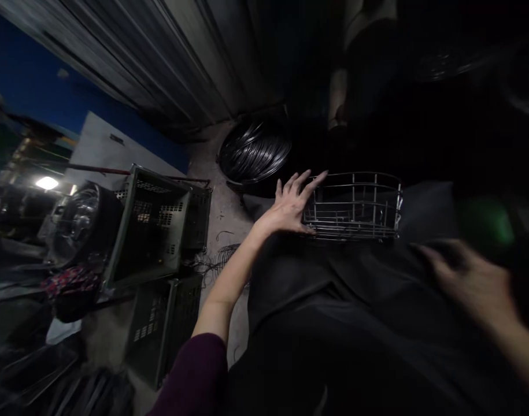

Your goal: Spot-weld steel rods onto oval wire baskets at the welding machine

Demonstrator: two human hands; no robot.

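Observation:
A shiny wire basket [354, 219] rests on the dark cloth [299, 271] over my lap. My left hand [292, 205] spans the basket's left end. Its fingers are spread across the upper wires, and the thumb presses along the lower ones. To the right of the basket, my right hand [472, 277] is apart from it and low over the cloth. Motion smears that hand, its fingers look partly bent, and whether anything small sits in them is hidden.
A large coil of dark wire [256, 151] stands beyond my left hand. Green plastic crates [132, 231] are at the left, with loose bent wire [221, 263] on the floor beside them. Corrugated metal sheeting [160, 52] rises behind. The upper right is very dark.

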